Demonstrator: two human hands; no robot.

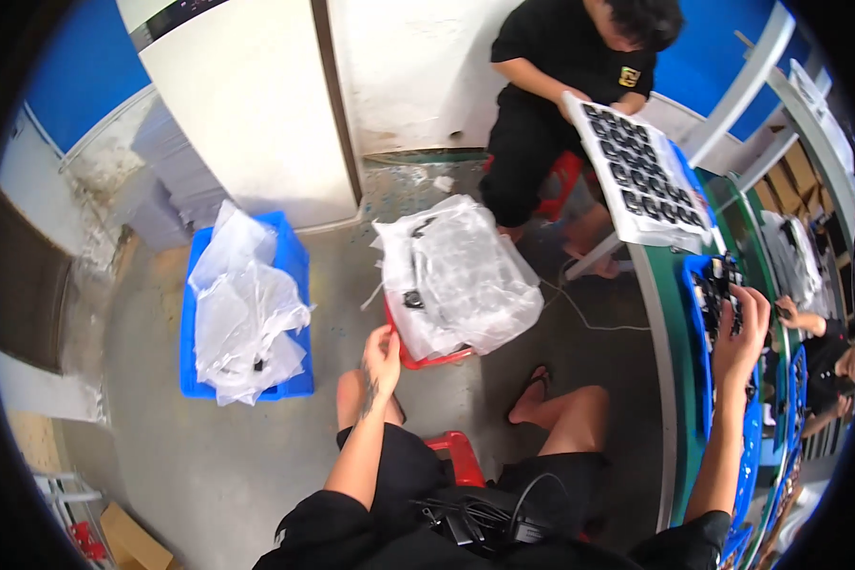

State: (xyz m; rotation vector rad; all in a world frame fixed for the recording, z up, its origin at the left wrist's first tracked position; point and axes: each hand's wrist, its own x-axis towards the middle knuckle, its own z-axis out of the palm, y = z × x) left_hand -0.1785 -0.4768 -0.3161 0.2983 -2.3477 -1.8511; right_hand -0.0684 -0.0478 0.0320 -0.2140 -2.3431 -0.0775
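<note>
Gripping plastic bag (461, 275) (left hand (382, 358)); right hand (743, 332) over blue tray (695, 313).

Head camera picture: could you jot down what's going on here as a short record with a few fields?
Setting: workshop floor beside a green workbench
Left hand: pinching the clear plastic liner of the red crate
Right hand: reaching into a blue tray of small black parts on the bench
Blue crate: on the floor to the left, lined with crumpled clear plastic
Co-worker: seated opposite in black, holding a white tray of black parts
</note>
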